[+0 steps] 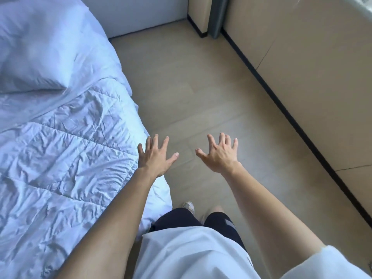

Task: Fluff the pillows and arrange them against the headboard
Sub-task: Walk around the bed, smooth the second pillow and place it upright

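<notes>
A white pillow [40, 47] lies at the upper left on the bed, over a wrinkled white quilt [60, 158]. The headboard [132, 15] is a pale panel at the top, behind the pillow. My left hand [156, 157] hovers at the bed's right edge, fingers spread, holding nothing. My right hand [220, 153] is out over the floor, also spread and empty. Both hands are well short of the pillow.
A beige floor [191, 87] runs between the bed and a tan wall [312, 77] with a dark skirting board on the right. A grey curtain [217, 17] hangs in the far corner. My legs and a shoe [189, 206] show below.
</notes>
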Demonstrator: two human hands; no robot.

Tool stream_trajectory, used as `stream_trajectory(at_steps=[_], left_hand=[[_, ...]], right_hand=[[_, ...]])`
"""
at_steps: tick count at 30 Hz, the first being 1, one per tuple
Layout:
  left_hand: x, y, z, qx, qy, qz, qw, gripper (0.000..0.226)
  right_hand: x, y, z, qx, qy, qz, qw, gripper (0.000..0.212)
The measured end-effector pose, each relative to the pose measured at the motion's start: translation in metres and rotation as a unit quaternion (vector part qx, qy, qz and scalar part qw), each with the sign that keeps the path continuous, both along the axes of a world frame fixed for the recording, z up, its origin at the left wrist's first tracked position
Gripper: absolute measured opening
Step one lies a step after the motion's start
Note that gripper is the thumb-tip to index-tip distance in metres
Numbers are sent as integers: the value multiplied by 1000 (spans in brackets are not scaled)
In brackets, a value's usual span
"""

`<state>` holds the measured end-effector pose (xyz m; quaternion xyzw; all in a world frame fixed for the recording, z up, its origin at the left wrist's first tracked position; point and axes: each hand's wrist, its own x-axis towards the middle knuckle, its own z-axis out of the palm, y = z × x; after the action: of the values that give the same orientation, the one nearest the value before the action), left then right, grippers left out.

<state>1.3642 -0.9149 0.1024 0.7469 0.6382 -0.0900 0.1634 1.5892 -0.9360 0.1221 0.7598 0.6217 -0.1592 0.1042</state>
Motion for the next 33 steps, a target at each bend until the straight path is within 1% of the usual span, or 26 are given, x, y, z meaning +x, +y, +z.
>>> stream_trajectory(at_steps=[7,13,17,21,25,29,33], left_hand=[[-21,115,-8,1,-24,79,997,78],[-41,247,-22,20,-34,144,989,78],[-59,325,-21,18,-34,180,983,75],[-87,392,-13,13,-24,223,974,75],[-118,443,-12,8,-26,259,965,75],[-156,504,-15,7,-29,283,959,76],[-203,581,-12,21,-10,294,956,76]], right_hand=[[-24,143,-8,-3,-6,81,997,81],[-47,297,-16,-12,-17,155,988,83],[-69,402,-9,-17,-22,183,983,82],[-103,493,4,-21,-14,224,974,82],[-140,561,9,-30,-15,268,963,81],[-181,630,6,-28,-15,300,954,82],[-230,710,4,-6,-9,315,949,82]])
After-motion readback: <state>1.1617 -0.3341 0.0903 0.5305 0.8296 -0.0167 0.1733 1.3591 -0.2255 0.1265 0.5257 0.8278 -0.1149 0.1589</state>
